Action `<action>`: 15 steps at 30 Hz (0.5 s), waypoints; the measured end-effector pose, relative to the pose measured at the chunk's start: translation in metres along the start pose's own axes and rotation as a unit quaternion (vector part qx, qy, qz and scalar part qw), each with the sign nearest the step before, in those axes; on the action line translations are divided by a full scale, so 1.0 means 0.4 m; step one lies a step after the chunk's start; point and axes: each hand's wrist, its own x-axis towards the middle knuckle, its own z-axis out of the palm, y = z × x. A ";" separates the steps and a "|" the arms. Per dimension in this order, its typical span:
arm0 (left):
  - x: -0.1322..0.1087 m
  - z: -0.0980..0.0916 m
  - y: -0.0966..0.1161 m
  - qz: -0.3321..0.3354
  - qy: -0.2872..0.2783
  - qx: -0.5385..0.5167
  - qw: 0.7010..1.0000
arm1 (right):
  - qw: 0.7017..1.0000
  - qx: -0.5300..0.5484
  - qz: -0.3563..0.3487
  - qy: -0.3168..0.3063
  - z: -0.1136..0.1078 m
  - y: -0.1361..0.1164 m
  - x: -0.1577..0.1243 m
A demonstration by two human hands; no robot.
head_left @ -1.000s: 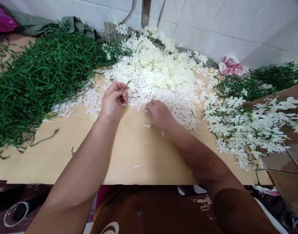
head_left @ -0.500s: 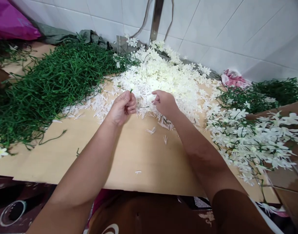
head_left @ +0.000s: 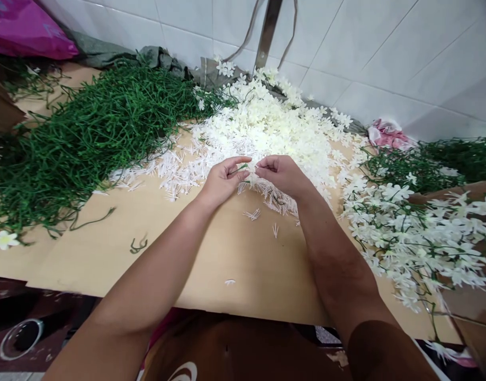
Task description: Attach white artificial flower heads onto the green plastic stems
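My left hand point(head_left: 223, 181) is closed in a pinch on a green artificial stem point(head_left: 238, 168), its tip pointing right. Close beside it, my right hand point(head_left: 282, 174) has thumb and forefinger pressed together at the stem's tip; a small whitish piece shows there, too small to name. Just behind both hands lies a heap of cream-white artificial flower heads point(head_left: 275, 119). Thin white forked pieces point(head_left: 179, 172) are scattered left of the hands and under them.
A large pile of green stems point(head_left: 96, 127) covers the left side. Finished-looking white flowers on stems point(head_left: 410, 227) lie at the right, with more green stems point(head_left: 453, 159) behind. Cardboard point(head_left: 211, 264) covers the table, against a tiled wall point(head_left: 366, 58). A pink bag point(head_left: 32, 32) stands back left.
My left hand has moved right and turned, bringing the stem up to my right hand. The hands were apart and now nearly touch. The view has shifted slightly.
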 end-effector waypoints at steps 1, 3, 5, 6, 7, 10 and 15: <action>0.000 0.004 0.000 -0.003 -0.001 -0.001 1.000 | 0.999 0.024 -0.004 -0.024 0.003 0.000 -0.002; 0.000 0.008 0.002 -0.004 0.006 -0.011 1.000 | 0.996 0.079 0.003 -0.045 0.011 0.006 0.000; 0.001 0.009 0.007 0.000 0.013 -0.017 1.000 | 0.992 0.119 0.022 -0.044 0.017 0.016 0.004; 0.001 0.007 0.009 0.002 0.013 -0.017 1.000 | 0.991 0.126 0.029 -0.037 0.019 0.020 0.006; 0.001 0.006 0.011 0.004 0.010 -0.014 1.000 | 0.992 0.121 0.033 -0.026 0.020 0.022 0.007; 0.002 -0.003 0.012 0.009 0.012 0.003 1.000 | 0.998 0.046 0.027 0.024 0.019 0.011 0.001; 0.003 -0.014 0.004 0.014 0.042 0.043 0.998 | 0.985 -0.118 -0.070 0.109 0.029 -0.045 -0.030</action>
